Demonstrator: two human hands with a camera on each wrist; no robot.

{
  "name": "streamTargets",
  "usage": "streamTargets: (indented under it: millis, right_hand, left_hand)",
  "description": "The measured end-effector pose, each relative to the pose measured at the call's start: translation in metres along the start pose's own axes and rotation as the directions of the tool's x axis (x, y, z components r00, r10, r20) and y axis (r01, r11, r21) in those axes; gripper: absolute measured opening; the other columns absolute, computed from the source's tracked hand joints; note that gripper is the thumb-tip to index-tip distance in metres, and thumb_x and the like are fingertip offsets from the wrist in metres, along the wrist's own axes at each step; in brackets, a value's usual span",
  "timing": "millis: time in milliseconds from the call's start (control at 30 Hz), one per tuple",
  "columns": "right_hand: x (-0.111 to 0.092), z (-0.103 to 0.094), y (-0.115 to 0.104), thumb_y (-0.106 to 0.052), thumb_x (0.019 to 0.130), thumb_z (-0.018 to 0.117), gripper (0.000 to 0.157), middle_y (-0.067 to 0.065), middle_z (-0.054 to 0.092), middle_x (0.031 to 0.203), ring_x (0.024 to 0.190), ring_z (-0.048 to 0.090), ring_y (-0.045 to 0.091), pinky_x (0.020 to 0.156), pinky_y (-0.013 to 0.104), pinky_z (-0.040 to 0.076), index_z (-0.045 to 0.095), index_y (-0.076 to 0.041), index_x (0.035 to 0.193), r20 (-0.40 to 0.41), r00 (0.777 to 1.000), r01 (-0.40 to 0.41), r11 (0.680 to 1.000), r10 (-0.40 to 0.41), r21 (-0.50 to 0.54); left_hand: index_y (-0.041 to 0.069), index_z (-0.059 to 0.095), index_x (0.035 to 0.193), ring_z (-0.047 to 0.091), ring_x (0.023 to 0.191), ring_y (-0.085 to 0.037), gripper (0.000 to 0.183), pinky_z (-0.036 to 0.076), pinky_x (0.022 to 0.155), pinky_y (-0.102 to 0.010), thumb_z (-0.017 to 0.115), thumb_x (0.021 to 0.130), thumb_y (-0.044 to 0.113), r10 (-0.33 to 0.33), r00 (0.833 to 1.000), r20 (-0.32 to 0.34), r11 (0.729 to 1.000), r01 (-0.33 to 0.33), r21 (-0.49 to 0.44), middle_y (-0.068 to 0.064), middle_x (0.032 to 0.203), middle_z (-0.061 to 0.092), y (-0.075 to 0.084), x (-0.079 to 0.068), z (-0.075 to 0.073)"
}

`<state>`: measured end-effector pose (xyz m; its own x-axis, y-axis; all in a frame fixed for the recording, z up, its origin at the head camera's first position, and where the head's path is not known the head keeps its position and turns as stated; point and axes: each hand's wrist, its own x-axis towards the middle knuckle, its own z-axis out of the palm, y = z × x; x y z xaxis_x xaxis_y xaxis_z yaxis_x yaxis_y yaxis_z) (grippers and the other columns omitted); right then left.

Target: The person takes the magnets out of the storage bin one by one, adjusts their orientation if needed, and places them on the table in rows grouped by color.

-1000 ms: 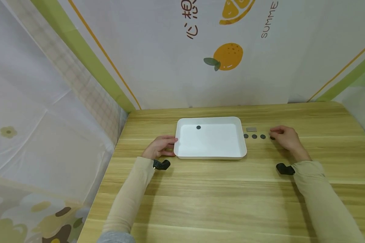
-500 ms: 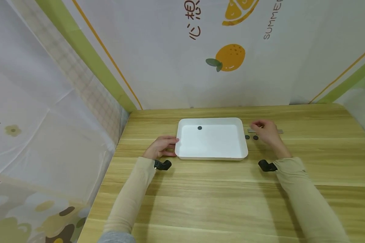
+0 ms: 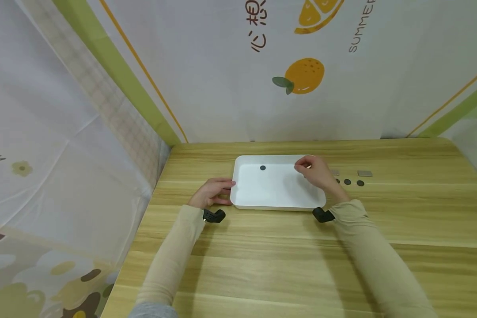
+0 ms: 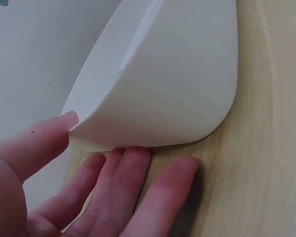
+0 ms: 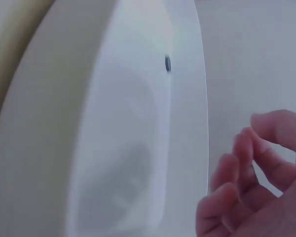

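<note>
A shallow white tray (image 3: pixel 278 206) lies on the wooden table, with one small dark disc (image 3: pixel 263 168) inside near its far left corner. At the tray's left end my left hand (image 3: pixel 212 192) holds it: one fingertip sits on the rim, others touch low on the outer wall. My right hand (image 3: pixel 316 172) is over the tray's right part, fingertips drawn together. I cannot tell whether something small is pinched there. Right of the tray several dark discs (image 3: pixel 347 182) lie in a row, partly behind my wrist. Behind them are two small grey rectangular plates (image 3: pixel 365 173).
The wooden table (image 3: pixel 262 256) extends to the front and right. A printed cloth (image 3: pixel 222 97) with fruit drawings hangs behind its far edge, and another cloth (image 3: pixel 95 176) borders the left side. Black wrist cameras (image 3: pixel 213 216) stick out from both sleeves.
My right hand has moved left from the right end of the disc row, past the plates, to above the tray. My left hand stays at the tray's left end.
</note>
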<state>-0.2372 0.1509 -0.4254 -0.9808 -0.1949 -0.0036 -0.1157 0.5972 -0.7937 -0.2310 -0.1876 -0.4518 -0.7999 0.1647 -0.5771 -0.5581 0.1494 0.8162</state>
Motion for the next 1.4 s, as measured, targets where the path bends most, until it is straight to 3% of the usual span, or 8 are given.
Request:
streamTargets:
  millis: [300,467,633,1000,1400]
  right_hand:
    - [0.024,0.024,-0.022,-0.021,0.094,0.060,0.024,0.012,0.063,0.098,0.086,0.054,0.024,0.067,0.028,0.044,0.066,-0.003,0.110,0.147,0.988,0.064,0.990,-0.045,-0.126]
    - [0.040,0.035,-0.026,-0.016,0.093,0.061,0.027,0.012,0.064,0.100,0.088,0.056,0.024,0.075,0.032,0.046,0.064,0.000,0.115,0.270,0.958,0.156,0.968,-0.099,-0.196]
    - [0.051,0.046,-0.032,-0.013,0.091,0.062,0.028,0.015,0.063,0.101,0.093,0.055,0.026,0.085,0.038,0.046,0.063,0.002,0.115,0.342,0.932,0.208,0.949,-0.120,-0.236]
    - [0.067,0.071,-0.035,-0.012,0.093,0.057,0.041,0.021,0.054,0.113,0.101,0.049,0.029,0.092,0.041,0.045,0.052,0.003,0.130,0.390,0.920,0.168,0.935,-0.035,-0.311]
    - [0.070,0.073,-0.036,-0.010,0.092,0.055,0.053,0.025,0.054,0.124,0.120,0.046,0.035,0.105,0.046,0.041,0.041,0.004,0.142,0.401,0.916,0.157,0.919,0.002,-0.363]
  left_hand:
    - [0.008,0.047,0.141,0.066,0.097,-0.019,0.052,0.060,0.076,-0.035,0.065,0.094,0.021,0.007,1.000,0.002,1.000,-0.007,0.001,-0.014,0.128,0.060,0.000,0.001,-0.001]
    - [0.008,0.046,0.141,0.065,0.102,-0.022,0.052,0.060,0.078,-0.037,0.064,0.094,0.021,0.006,1.000,0.001,1.000,-0.006,0.013,-0.014,0.129,0.060,0.000,0.001,-0.002]
    - [0.007,0.046,0.141,0.064,0.107,-0.024,0.053,0.059,0.080,-0.040,0.065,0.094,0.021,0.004,1.000,-0.005,1.000,-0.004,0.007,-0.015,0.130,0.059,-0.001,0.002,-0.001]
    - [0.006,0.047,0.140,0.065,0.104,-0.024,0.052,0.059,0.080,-0.041,0.065,0.094,0.021,0.008,1.000,-0.008,1.000,-0.008,0.003,-0.015,0.128,0.060,-0.001,0.002,-0.001]
    - [0.005,0.045,0.141,0.063,0.105,-0.024,0.052,0.060,0.079,-0.040,0.063,0.095,0.020,0.002,1.000,-0.007,1.000,-0.002,0.004,-0.016,0.128,0.059,-0.001,0.004,-0.001]
